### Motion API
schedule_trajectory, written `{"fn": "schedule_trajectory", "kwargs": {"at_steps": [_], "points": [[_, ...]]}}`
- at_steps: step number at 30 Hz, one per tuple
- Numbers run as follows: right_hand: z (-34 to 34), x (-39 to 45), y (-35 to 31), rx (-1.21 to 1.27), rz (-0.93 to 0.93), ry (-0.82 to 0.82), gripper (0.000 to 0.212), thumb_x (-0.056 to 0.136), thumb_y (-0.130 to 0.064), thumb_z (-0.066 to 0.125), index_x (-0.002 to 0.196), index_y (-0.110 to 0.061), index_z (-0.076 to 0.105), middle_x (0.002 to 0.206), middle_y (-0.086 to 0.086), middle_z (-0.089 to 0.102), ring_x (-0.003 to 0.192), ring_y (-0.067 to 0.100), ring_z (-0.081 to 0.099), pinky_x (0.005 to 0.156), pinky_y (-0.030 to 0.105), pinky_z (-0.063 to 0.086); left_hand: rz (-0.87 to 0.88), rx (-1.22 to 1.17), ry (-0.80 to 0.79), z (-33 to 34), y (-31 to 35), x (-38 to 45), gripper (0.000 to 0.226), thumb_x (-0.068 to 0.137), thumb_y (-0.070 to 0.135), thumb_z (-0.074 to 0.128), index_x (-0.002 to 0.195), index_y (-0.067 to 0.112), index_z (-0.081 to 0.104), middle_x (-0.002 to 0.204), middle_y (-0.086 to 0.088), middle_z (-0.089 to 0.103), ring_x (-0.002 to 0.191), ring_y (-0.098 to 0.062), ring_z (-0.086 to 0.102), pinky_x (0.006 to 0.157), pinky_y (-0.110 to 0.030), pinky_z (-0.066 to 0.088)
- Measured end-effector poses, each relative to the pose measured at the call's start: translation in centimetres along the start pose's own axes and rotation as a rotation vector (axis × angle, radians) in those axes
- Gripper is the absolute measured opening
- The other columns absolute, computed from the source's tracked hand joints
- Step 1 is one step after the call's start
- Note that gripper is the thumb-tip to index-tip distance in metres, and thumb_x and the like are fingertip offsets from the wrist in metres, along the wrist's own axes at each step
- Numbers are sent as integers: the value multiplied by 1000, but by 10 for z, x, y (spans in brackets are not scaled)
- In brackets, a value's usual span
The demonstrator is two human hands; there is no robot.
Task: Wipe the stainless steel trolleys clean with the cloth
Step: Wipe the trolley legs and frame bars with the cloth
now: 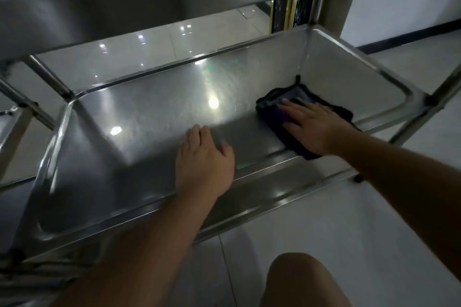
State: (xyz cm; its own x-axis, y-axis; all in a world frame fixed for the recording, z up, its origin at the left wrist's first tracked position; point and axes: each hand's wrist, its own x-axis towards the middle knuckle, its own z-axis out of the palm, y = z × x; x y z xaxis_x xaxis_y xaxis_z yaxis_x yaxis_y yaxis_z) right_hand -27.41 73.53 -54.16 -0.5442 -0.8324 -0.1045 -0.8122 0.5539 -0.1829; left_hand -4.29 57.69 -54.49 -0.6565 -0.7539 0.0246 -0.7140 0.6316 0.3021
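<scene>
Brushed steel under my palms, soft cloth on top of it

The trolley shelf (pixel 154 117) is stainless steel, smooth with a fine brushed grain, glossy enough to throw back the ceiling lights as bright spots; its raised rim and the upper shelf (pixel 124 2) shine the same way. The cloth (pixel 282 104) under my right hand (pixel 314 127) is dark, matt, soft-looking fabric with a purple patch. The floor tiles (pixel 311 219) are pale, smooth and polished.
</scene>
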Motion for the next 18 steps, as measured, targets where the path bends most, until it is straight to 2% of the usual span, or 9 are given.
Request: {"fn": "schedule_trajectory", "kwargs": {"at_steps": [4,7,10,14,16,18], "points": [[-17,3,71,-66,203,-56,65,103,-58,10,165,-39,2,174,-12,-6,160,18,-4,129,49,2,-1,8,6,1,7,-3,67,108,45,31,165,12,26,173,-8,22,159,-27,20,130,-45,18],[-11,2,51,-16,246,-42,63,106,-60,10,164,-41,-4,172,-15,-9,160,20,-5,128,50,0,-3,7,0,0,8,-3,67,106,40,34,165,9,26,172,-10,23,158,-29,21,130,-46,18],[3,9,-15,8,127,4,64,104,-58,14,165,-41,-1,173,-17,-5,161,21,-2,127,51,3,10,6,7,0,9,-3,68,104,37,36,164,7,25,172,-13,21,158,-30,20,130,-46,16],[16,52,-113,-13,-202,56,58,109,-51,21,165,-41,12,172,-20,7,160,16,5,129,48,4,32,11,7,2,4,-4,73,103,40,36,166,8,18,174,-12,15,160,-27,12,131,-43,9],[10,75,-133,28,-316,-7,55,109,-50,20,164,-42,16,171,-21,10,160,13,5,129,45,2,45,-17,21,2,2,-2,73,102,42,34,166,11,18,174,-9,17,160,-24,12,132,-42,9],[5,95,-130,40,-354,-23,55,108,-50,22,163,-41,22,171,-20,15,159,11,8,128,44,4,47,-6,20,1,0,-1,76,98,45,27,166,12,19,173,-8,19,159,-23,14,131,-42,10]]}}
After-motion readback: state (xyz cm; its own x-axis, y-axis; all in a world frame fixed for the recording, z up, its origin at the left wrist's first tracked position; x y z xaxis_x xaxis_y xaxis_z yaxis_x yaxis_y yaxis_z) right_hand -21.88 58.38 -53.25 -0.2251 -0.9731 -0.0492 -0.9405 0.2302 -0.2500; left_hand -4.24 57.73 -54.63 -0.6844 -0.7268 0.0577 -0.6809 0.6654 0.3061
